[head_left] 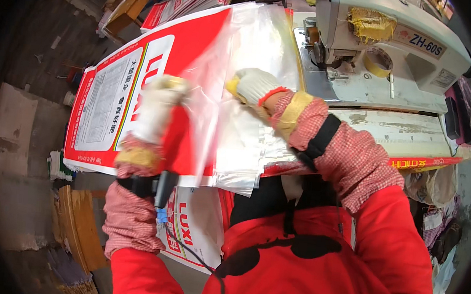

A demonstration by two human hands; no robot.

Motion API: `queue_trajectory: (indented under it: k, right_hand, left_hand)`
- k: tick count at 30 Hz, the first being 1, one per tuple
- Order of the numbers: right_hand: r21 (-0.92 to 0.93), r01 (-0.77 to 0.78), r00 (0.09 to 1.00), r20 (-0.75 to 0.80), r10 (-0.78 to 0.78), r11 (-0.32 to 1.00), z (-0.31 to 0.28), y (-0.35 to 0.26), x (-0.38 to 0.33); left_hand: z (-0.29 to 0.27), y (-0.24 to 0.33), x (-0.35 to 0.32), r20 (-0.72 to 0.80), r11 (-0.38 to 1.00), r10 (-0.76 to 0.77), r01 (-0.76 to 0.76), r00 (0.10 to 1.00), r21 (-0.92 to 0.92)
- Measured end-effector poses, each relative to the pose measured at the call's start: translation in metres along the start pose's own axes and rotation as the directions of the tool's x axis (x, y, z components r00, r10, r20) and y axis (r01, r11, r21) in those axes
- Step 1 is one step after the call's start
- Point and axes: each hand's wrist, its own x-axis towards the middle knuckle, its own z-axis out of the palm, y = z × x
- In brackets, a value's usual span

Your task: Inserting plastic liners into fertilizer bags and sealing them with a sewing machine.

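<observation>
My left hand (161,108), in a white work glove and blurred by motion, is closed at the edge of a clear plastic liner (206,98). Beneath it lies a flat red and white printed sack (100,109). My right hand (256,90), gloved in white with yellow fingertips, has its fingers bent together on the film, over the stack of clear liners (240,158). Between the two hands the film is raised and creased. Just right of the liners stands a pale industrial sewing machine (393,43).
A roll of tape (377,62) sits on the machine. More printed sacks (194,3) are piled behind, beside a cardboard box (127,11). Another sack (190,226) hangs below the table edge. A wooden board (80,226) stands at lower left; cloths (439,224) lie at right.
</observation>
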Motion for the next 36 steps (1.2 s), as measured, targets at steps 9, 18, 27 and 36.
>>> queue_trajectory:
  k: [9, 18, 27, 36]
  right_hand:
    - [0.324, 0.226, 0.973, -0.027, -0.229, 0.919, -0.008, -0.078, 0.005]
    - [0.332, 0.262, 0.649, -0.755, 0.089, 0.906, 0.056, 0.072, 0.134]
    - [0.77, 0.007, 0.993, -0.081, 0.087, 0.638, -0.02, -0.058, -0.008]
    - [0.638, -0.225, 0.966, 0.247, 0.081, 0.736, -0.034, -0.05, -0.034]
  left_hand:
    - [-0.009, 0.045, -0.046, -0.064, 0.996, 0.052, -0.056, 0.997, -0.066]
    - [0.005, 0.067, -0.128, 0.884, 0.923, -0.384, 0.081, 0.266, 0.376]
    - [0.071, 0.125, 0.104, 0.541, -0.217, 0.573, -0.523, 0.615, 0.824]
    - [0.109, 0.088, 0.13, 0.465, -0.269, 0.122, -0.422, 0.877, 0.866]
